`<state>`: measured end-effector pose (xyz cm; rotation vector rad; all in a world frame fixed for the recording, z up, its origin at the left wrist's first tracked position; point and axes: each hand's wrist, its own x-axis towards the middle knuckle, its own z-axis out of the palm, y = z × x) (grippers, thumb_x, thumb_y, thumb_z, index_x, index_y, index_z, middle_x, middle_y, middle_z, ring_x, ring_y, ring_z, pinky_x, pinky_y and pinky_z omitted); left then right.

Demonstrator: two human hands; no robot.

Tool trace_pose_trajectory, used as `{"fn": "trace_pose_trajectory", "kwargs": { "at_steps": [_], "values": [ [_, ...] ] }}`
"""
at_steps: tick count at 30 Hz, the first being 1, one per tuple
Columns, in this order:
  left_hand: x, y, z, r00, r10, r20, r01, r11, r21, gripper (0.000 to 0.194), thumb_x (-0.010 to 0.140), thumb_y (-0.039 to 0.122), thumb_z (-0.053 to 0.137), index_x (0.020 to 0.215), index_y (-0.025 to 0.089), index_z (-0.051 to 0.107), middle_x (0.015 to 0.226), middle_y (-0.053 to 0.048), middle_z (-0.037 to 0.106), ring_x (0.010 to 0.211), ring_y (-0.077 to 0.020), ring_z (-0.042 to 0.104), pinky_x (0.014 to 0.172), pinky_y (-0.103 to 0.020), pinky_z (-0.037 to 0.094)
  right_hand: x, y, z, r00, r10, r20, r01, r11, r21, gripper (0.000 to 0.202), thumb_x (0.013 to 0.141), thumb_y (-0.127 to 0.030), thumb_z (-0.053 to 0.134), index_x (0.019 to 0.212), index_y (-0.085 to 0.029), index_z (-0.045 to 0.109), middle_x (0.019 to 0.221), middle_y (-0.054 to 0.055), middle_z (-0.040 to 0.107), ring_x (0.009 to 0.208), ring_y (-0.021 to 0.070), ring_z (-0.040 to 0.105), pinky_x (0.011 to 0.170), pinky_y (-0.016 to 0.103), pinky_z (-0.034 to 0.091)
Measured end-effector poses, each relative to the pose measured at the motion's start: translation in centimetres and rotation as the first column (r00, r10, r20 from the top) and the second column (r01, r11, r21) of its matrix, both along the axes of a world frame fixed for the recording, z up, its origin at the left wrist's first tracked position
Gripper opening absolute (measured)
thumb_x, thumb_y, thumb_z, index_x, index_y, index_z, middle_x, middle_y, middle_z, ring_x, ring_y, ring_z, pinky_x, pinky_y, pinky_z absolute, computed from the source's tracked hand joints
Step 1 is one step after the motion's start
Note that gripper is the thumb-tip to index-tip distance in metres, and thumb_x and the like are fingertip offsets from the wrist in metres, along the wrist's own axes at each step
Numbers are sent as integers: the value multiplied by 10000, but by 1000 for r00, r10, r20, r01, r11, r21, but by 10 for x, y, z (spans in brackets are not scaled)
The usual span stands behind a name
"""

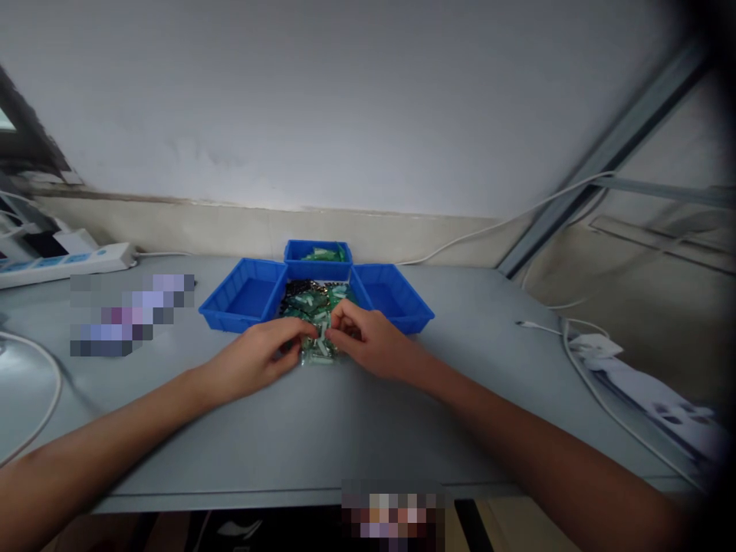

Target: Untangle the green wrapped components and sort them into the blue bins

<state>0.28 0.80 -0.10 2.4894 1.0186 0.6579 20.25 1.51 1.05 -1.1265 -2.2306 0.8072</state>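
Observation:
Between the blue bins is a pile of small clear plastic packets point(310, 300) with green and whitish contents. My left hand point(261, 354) reaches in from the left, thumb and fingers closed in a pinch at the edge of a small clear packet point(322, 349) at the front of the pile. From the right, my right hand point(373, 339) pinches near the top of the same packet, its fingers curled. The fingertips are close together, and exactly where they grip is too small to see. Dark, shiny small pieces point(299, 288) lie behind the packets.
Blue bins stand left point(244, 295) and right point(391, 295) of the pile; a third blue bin point(318, 264) behind holds green packets. A power strip point(69, 262) lies far left. White cables point(598, 414) and a white object point(661, 399) are at right. A wall rises behind the table.

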Motion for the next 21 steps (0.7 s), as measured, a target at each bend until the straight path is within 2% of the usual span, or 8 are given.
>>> {"fn": "trace_pose_trajectory", "kwargs": {
  "at_steps": [3, 6, 10, 13, 16, 19, 21],
  "values": [
    [-1, 0, 0, 1000, 10, -13, -10, 1000, 20, 251, 777, 153, 453, 1020, 203, 488, 896, -15, 573, 785, -132, 536, 666, -243, 422, 1, 0, 2, 999, 28, 28, -28, 1000, 9, 106, 821, -264, 380, 789, -190, 449, 576, -51, 447, 505, 73, 404, 483, 201, 292],
    [-2, -1, 1, 999, 31, -34, -30, 999, 40, 214, 789, 200, 475, 1002, 201, 494, 875, -11, 572, 779, -135, 533, 638, -229, 412, 4, 1, 1, 997, 56, 58, -58, 997, 44, 154, 809, -145, 342, 856, -199, 478, 598, -51, 468, 519, 74, 415, 511, 204, 311],
    [-3, -1, 3, 994, 85, -65, -80, 994, 80, 149, 845, 282, 416, 860, 176, 519, 743, -1, 551, 678, -126, 518, 582, -225, 381, 4, 2, -2, 992, 126, 10, -126, 992, 22, 317, 741, -20, 334, 969, -190, 473, 773, -7, 588, 701, 92, 530, 637, 220, 376],
    [-3, -1, 4, 991, 110, -81, -101, 989, 108, 239, 874, 314, 362, 761, 160, 507, 668, 2, 519, 634, -123, 501, 566, -229, 362, 1, 2, -3, 993, 121, 3, -120, 991, 52, 269, 761, -106, 429, 1017, -184, 456, 814, 6, 619, 724, 103, 558, 634, 219, 384],
    [-3, -1, 4, 992, 107, -64, -99, 989, 112, 246, 878, 301, 355, 728, 153, 484, 667, 1, 516, 621, -117, 495, 557, -224, 354, 0, 0, -2, 994, 55, 91, -69, 984, 166, 137, 802, -305, 462, 840, -179, 502, 661, -19, 591, 575, 93, 516, 530, 212, 329],
    [-2, -2, 4, 994, 103, -24, -101, 993, 61, 252, 876, 294, 360, 689, 152, 453, 635, 14, 511, 585, -101, 486, 541, -215, 345, -1, -1, 0, 985, 5, 172, -48, 967, 249, 276, 809, -391, 440, 638, -174, 449, 531, -40, 507, 482, 74, 440, 483, 215, 264],
    [-2, -2, 5, 996, 88, 6, -88, 996, -13, 262, 877, 297, 359, 675, 152, 442, 596, 27, 499, 550, -89, 473, 525, -207, 339, -1, -1, 0, 983, 5, 181, -53, 965, 258, 305, 804, -394, 446, 595, -173, 419, 511, -47, 482, 466, 63, 419, 475, 211, 250]
  ]
}}
